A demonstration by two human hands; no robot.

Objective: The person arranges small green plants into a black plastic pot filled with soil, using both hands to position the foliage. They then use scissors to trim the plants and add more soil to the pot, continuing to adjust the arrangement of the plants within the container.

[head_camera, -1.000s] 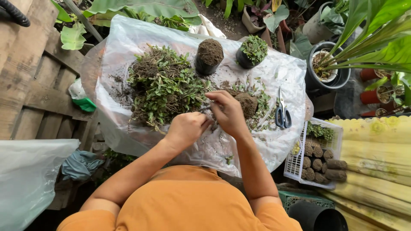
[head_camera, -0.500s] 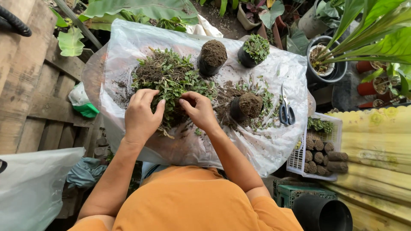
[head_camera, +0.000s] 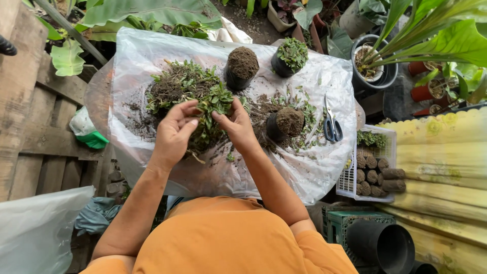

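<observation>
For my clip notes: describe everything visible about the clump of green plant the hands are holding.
The plant clump is a leafy sprig with small green leaves on top and dark tangled roots and stems trailing below. The left hand and right hand pinch it from either side, holding it just above the clear plastic sheet, in front of a bigger heap of plants and soil.

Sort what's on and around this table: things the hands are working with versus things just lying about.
In use:
left hand and right hand, both holding the leafy plant clump
pile of uprooted plants
soil-filled pot

Lying about:
scissors
white crate
green-and-white bag
black pipe
</observation>
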